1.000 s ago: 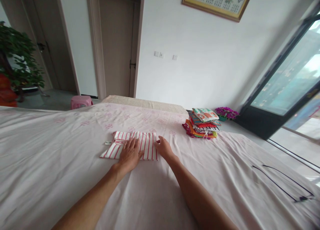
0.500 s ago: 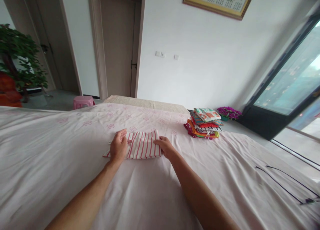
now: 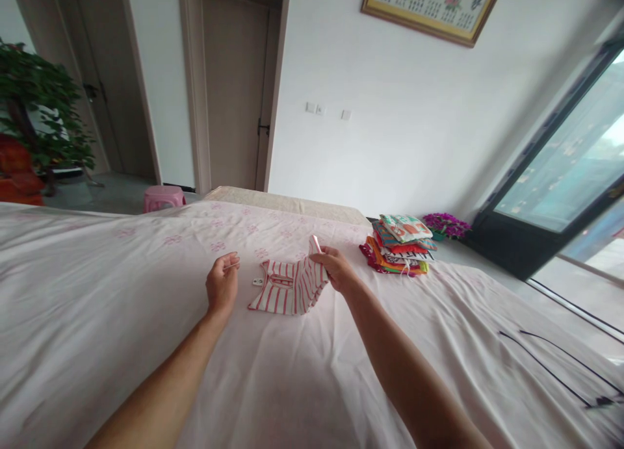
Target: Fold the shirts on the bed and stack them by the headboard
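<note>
A folded white garment with red stripes (image 3: pixel 280 299) lies on the bedsheet in front of me. A slit-like opening shows on its top, and a small white tag with dark marks sticks out at its left end. My right hand (image 3: pixel 337 269) grips the garment's right end between thumb and fingers and lifts that end off the sheet, so the cloth bends upward there. Left of the garment, apart from it, my left hand (image 3: pixel 223 285) hovers with loosely curled fingers and no cloth in it.
A stack of folded colourful clothes (image 3: pixel 402 244) sits at the right, beside purple flowers (image 3: pixel 446 225). Dark cords (image 3: pixel 546 368) lie on the pale sheet (image 3: pixel 146 293) at far right. Beyond the bed stand a pink stool (image 3: pixel 163 197) and a leafy plant (image 3: pixel 43 111).
My left hand has come off the garment and moved left. My right hand has raised the garment's right end, and the garment has shifted a little to the right.
</note>
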Action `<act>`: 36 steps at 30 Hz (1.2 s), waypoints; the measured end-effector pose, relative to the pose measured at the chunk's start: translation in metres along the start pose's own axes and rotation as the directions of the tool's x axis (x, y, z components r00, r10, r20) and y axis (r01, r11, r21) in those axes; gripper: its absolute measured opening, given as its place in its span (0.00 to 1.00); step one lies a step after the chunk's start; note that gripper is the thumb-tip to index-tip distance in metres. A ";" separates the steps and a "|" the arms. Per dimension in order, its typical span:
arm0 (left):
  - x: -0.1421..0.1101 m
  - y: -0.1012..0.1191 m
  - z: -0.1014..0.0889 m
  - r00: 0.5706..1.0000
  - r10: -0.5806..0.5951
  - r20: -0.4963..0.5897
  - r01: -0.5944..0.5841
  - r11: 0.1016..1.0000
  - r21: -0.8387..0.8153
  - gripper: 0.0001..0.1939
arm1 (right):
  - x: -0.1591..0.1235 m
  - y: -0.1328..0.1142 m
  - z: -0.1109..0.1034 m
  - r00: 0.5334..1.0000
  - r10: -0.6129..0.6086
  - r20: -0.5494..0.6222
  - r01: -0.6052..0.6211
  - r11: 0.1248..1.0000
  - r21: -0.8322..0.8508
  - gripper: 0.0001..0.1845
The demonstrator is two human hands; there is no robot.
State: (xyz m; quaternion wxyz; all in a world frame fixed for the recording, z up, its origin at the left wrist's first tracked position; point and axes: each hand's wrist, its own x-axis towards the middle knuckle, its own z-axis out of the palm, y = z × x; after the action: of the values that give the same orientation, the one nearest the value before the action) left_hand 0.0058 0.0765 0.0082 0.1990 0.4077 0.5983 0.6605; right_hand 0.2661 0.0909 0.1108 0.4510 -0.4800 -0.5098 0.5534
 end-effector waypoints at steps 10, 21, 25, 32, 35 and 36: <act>-0.003 0.016 -0.006 0.997 0.081 -0.003 -0.081 0.994 0.077 0.17 | 0.014 0.018 0.050 0.984 -0.137 -0.110 0.105 0.960 -0.260 0.24; -0.058 0.026 0.021 0.715 0.283 0.640 -0.681 0.493 0.542 0.26 | 0.001 0.079 0.047 0.907 -0.304 0.291 0.380 0.297 -0.876 0.31; -0.066 0.021 0.018 0.716 0.142 0.684 -0.676 0.388 0.627 0.29 | 0.001 0.089 0.043 0.911 -0.239 0.337 0.385 0.195 -0.902 0.31; -0.068 0.032 0.017 0.768 0.016 0.641 -0.600 0.370 0.710 0.34 | 0.014 0.081 0.017 0.967 -0.220 0.131 0.212 0.395 -0.894 0.23; -0.068 0.034 0.017 0.790 -0.015 0.613 -0.557 0.400 0.728 0.36 | 0.015 0.074 0.006 0.979 -0.202 -0.009 0.091 0.479 -0.873 0.14; -0.068 0.033 0.016 0.792 -0.017 0.610 -0.550 0.411 0.727 0.36 | 0.014 0.072 0.004 0.979 -0.202 -0.037 0.072 0.505 -0.860 0.13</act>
State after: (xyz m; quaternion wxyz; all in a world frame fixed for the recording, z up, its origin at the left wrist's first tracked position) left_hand 0.0664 0.0286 0.0187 0.0011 0.7083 0.6925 0.1368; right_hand 0.2600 0.0991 0.0377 0.2320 -0.6331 -0.7208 0.1608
